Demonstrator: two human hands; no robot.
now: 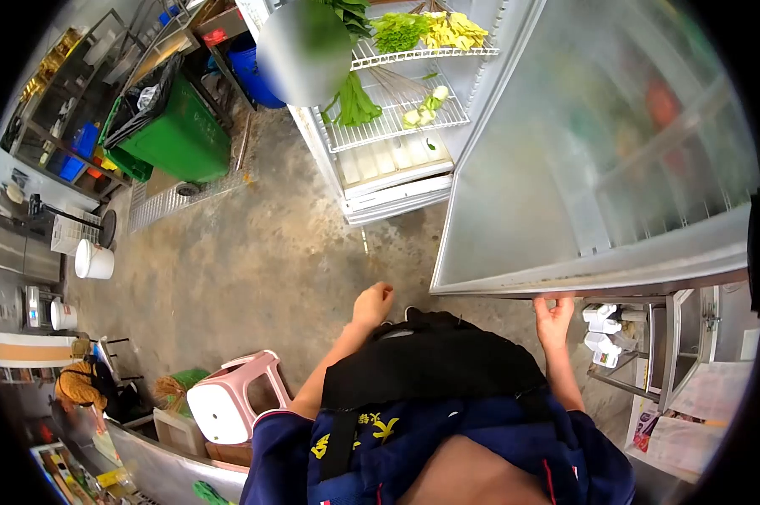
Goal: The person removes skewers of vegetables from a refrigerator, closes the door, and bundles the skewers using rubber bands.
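Note:
A glass refrigerator door stands swung open on the right, its pane fogged. My right hand grips the door's near edge, fingertips curled onto the frame. My left hand hangs in front of my body over the floor, fingers curled in and nothing visible in them. Ahead is the open refrigerator with wire shelves. Its upper shelf carries green leaves and yellow leaves. Lower down lie leafy greens and pale green-white vegetables. A blurred round patch hides the refrigerator's upper left.
A green wheeled bin and a blue barrel stand ahead to the left. White buckets sit at far left. A pink-and-white stool is near my left side. White jugs and a metal rack are on the right.

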